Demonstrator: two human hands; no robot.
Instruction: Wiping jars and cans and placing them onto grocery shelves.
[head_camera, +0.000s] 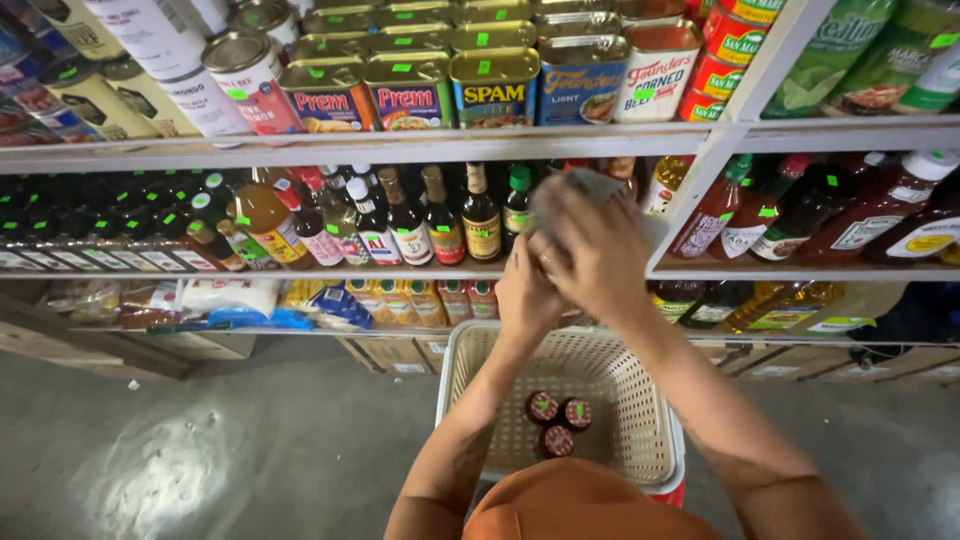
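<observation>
My right hand (592, 250) is raised in front of the middle shelf, closed over a grey cloth (592, 186) that shows above my fingers. Just below and left of it, my left hand (527, 292) is closed against the same bundle; what it grips is hidden behind the right hand. Both hands hover above a cream plastic basket (465, 360) on the floor, which holds three dark bottles with red caps (558, 420). Sauce bottles (445, 225) stand on the shelf right behind the hands.
Rectangular tins of canned meat (410, 92) and round cans fill the top shelf. More red sauce bottles (820, 215) stand to the right, oil bottles (770, 305) and packets (230, 300) on the lowest shelf. Grey concrete floor (200, 450) lies to the left.
</observation>
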